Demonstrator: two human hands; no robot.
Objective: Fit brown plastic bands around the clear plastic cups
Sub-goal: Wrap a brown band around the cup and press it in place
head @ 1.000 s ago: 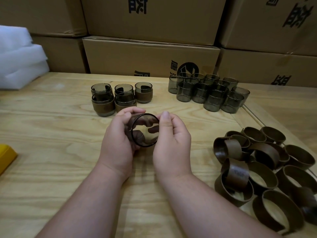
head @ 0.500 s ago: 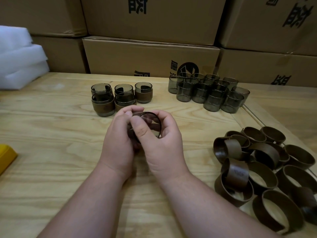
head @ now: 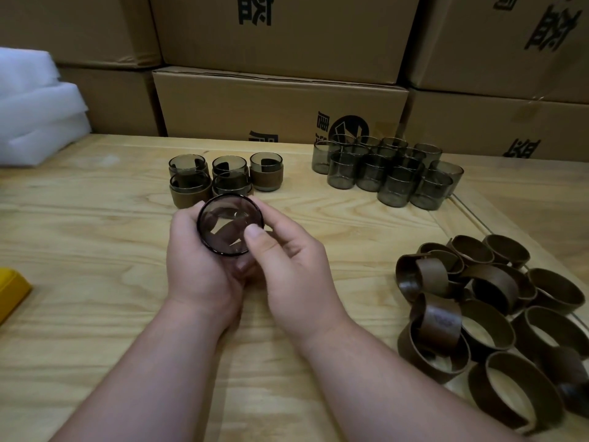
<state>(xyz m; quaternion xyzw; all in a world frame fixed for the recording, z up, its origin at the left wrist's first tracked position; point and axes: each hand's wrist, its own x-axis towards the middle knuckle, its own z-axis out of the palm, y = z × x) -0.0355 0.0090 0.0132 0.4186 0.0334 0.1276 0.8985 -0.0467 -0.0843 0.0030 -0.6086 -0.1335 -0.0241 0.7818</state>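
Five banded cups stood finished on the desk. Both hands, left hand and right hand, grasped another cup, band apparently fitted. Many bare cups and loose bands remained.

Smoky grey-clear cups and dark brown bands sit on a pale surface with wavy wood grain; tan boxes carry black print, beside white foam and a yellow object.

Both hands hold one cup above the table, left hand wrapped round it, right hand with thumb on its rim. Banded cups sit beyond, bare cups and bands to the right.
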